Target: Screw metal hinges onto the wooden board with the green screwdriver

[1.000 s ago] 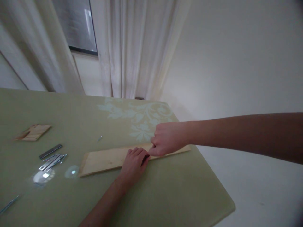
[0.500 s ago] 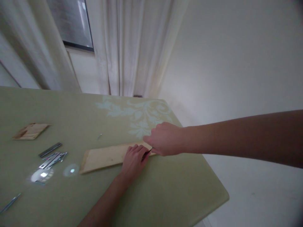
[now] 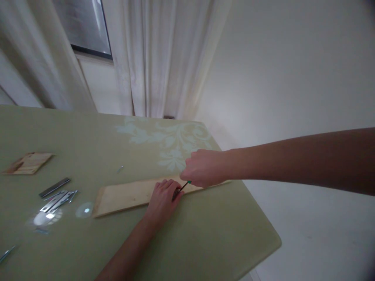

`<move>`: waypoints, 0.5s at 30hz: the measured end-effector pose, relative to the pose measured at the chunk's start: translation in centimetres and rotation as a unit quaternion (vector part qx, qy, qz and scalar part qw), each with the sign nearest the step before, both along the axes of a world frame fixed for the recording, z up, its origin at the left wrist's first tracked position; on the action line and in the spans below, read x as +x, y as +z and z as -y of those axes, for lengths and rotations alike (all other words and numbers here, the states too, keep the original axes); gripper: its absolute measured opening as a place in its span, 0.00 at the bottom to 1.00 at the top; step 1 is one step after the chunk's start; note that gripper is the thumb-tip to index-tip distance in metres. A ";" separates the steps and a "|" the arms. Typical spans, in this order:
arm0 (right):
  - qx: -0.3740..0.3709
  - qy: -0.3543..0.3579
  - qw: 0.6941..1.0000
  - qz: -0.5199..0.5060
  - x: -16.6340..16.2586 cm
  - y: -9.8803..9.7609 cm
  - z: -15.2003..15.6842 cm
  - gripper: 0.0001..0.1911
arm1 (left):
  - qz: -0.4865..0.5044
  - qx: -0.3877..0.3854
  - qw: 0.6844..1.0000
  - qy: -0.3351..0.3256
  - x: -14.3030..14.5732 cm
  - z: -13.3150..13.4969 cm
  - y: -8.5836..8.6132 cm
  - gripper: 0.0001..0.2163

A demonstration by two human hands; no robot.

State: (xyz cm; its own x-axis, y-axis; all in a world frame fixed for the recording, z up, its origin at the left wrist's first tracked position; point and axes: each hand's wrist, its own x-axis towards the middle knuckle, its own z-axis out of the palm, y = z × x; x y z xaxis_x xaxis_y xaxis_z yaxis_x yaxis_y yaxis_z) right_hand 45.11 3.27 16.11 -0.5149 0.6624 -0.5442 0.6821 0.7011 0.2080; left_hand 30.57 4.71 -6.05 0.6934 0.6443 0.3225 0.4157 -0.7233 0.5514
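Note:
A long pale wooden board (image 3: 123, 198) lies on the green-covered table. My left hand (image 3: 162, 198) rests over the middle of the board, its fingers closed around a small dark piece (image 3: 175, 194) whose kind I cannot make out. In my closed right hand (image 3: 202, 168) is a screwdriver (image 3: 184, 187); most of its handle is hidden in the fist, with a bit of green showing. Its thin shaft slants down and left to the dark piece at my left fingertips. The tip is hidden.
Left of the board lie several flat metal strips (image 3: 58, 201), with a darker metal bar (image 3: 54, 187) beside them. A small wood offcut (image 3: 32, 163) sits farther left. One tiny screw-like piece (image 3: 120, 169) lies behind the board. The table's right edge (image 3: 258, 203) is near the wall.
My right hand has tilted and drawn slightly back, so more of the screwdriver's shaft and its green part show. My left hand stays on the board. The view has shifted a little right.

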 end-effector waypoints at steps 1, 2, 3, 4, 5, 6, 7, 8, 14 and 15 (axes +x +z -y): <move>0.006 -0.061 0.998 -0.009 -0.1 0.0 0.2 0.06 | -0.001 -0.004 1.000 -0.002 0.0 0.0 0.1 0.03; 0.014 -0.116 0.993 -0.019 -0.3 0.0 0.5 0.06 | -0.002 -0.007 1.000 -0.003 0.1 0.1 0.2 0.02; 0.022 -0.161 0.986 -0.029 -0.4 0.0 0.8 0.06 | -0.003 -0.008 1.000 -0.005 0.2 0.2 0.4 0.02; 0.029 -0.193 0.980 -0.036 -0.5 0.0 1.1 0.07 | -0.002 -0.009 1.000 -0.007 0.3 0.2 0.6 0.02; 0.033 -0.209 0.977 -0.039 -0.6 0.1 1.4 0.08 | 0.001 -0.009 1.000 -0.011 0.3 0.3 0.8 0.02; 0.032 -0.211 0.976 -0.035 -0.6 0.2 1.6 0.08 | 0.004 -0.010 1.000 -0.014 0.4 0.3 0.9 0.02; 0.030 -0.205 0.978 -0.024 -0.5 0.3 1.7 0.08 | 0.007 -0.010 1.000 -0.016 0.4 0.3 1.0 0.03; 0.029 -0.191 0.981 -0.010 -0.4 0.5 1.7 0.08 | 0.008 -0.010 1.000 -0.017 0.4 0.3 1.0 0.04; 0.041 0.189 0.981 0.020 1.2 1.7 1.9 0.11 | 0.009 0.005 1.000 -0.018 0.4 0.3 1.1 0.06; 0.047 0.244 0.969 0.009 1.4 1.7 1.9 0.13 | 0.006 0.006 1.000 -0.017 0.4 0.3 1.1 0.06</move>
State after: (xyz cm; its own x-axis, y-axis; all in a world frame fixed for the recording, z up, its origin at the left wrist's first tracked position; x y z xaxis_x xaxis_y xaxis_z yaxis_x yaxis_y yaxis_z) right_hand 46.49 1.39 17.82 -0.7698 0.3900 -0.5052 0.2704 0.9164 0.2952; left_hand 30.98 4.43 -4.97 0.7110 0.6163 0.3387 0.3838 -0.7436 0.5475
